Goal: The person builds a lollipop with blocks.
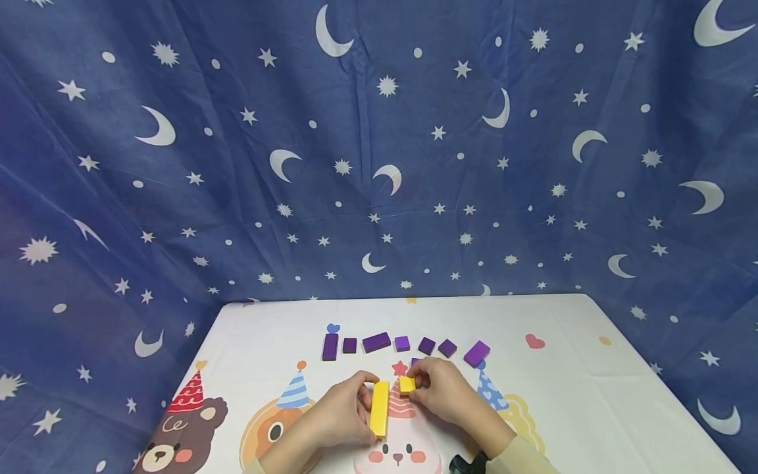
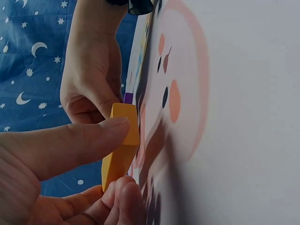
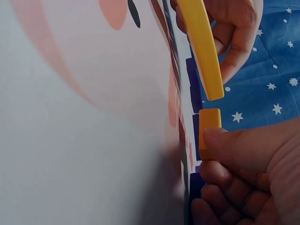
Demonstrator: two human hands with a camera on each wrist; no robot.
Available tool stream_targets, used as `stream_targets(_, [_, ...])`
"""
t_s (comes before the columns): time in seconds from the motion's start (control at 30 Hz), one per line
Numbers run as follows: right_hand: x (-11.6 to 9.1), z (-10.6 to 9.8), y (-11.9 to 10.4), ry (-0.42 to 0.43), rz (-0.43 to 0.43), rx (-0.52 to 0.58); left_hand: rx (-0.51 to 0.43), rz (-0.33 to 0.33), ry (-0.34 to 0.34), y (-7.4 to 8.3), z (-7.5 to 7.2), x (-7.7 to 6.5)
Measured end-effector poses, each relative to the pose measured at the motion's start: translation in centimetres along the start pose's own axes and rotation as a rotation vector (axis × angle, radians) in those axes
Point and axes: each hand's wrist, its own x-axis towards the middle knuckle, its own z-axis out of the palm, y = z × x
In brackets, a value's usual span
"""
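My left hand [image 1: 345,413] pinches a long yellow block [image 1: 379,409] between thumb and fingers, its length running away from me. In the left wrist view, the thumb presses the near end of this long block [image 2: 123,157] and the fingers are at its far end. To the right, my right hand [image 1: 448,393] pinches a small yellow block [image 1: 406,386] by its side. A narrow gap separates the two yellow blocks in the right wrist view, where the small block [image 3: 209,119] is between thumb and fingertip. Just behind the right fingers, a purple block [image 1: 416,361] is partly hidden.
Beyond the hands, several purple blocks lie in a loose row, from an upright-placed one [image 1: 330,347] at left to a tilted one [image 1: 476,354] at right. The white tablecloth [image 1: 568,395] has cartoon animals printed on it. A blue star-patterned curtain [image 1: 379,197] hangs behind.
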Motion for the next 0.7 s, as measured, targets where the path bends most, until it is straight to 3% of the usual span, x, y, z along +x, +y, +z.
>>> stream_targets(0.7, [0.1,1.6,-0.5,-0.021,-0.003,0.013,0.124,0.012,0.034,0.1,1.6,-1.3])
